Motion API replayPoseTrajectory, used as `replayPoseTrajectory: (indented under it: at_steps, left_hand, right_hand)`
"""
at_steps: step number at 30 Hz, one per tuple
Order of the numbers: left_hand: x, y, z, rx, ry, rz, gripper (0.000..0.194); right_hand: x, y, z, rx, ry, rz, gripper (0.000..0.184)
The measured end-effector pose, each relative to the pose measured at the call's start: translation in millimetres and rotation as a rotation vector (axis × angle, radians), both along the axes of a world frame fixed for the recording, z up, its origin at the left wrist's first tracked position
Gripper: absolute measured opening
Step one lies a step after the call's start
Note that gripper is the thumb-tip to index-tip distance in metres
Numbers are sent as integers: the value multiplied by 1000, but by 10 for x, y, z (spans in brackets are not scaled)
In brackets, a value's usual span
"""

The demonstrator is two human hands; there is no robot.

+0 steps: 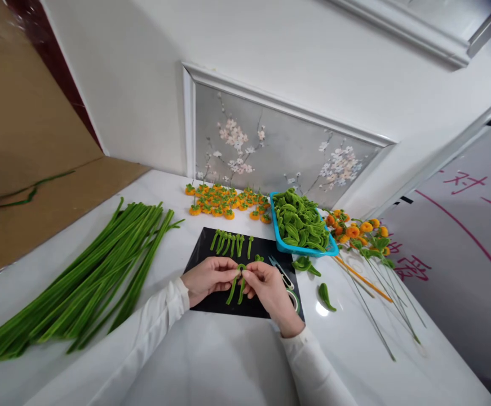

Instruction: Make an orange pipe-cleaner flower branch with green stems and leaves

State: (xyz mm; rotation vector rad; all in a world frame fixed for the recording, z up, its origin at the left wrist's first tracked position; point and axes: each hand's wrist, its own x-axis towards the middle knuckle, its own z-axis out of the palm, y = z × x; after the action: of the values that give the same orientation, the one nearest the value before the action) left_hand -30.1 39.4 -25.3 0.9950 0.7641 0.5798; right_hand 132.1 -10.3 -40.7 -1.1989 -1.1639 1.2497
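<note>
Over a black mat [198, 262], my left hand [211, 277] and my right hand [270, 287] pinch a green pipe cleaner [233, 292] between them. It is bent at the top, and its two ends hang down below my fingers. Several short green pipe cleaner pieces [233, 245] with curled tops lie in a row on the mat, just beyond my hands. Beside my right hand rest small scissors [282, 273] and a roll of green tape [295, 301], partly hidden by that hand.
Long green pipe cleaners [101, 276] are heaped at left. Small orange pieces with green tops [217, 200] stand at the back. A blue basket [308, 251] holds green leaves [298, 220]. Orange flowers on wire stems [355, 230] and an orange stick [366, 281] lie at right.
</note>
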Motion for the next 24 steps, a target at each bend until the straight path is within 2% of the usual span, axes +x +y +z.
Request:
replayPoseTrajectory:
  at_steps: [10,16,19,24]
  left_hand:
    - [13,32,-42,-65,11,-19,20]
    - [14,30,-23,-62,13,-15,19]
    - [11,20,-9,-57,14,-15,19]
    - [4,11,13,-46,4,-33,19]
  right_hand:
    - [16,-1,13,-62,46,21,32]
    - [2,-10,11,-60,0,45,30]
    - [15,-5,2,-20,-59,42,27]
    - [55,-18,37,134,-207,-34,19]
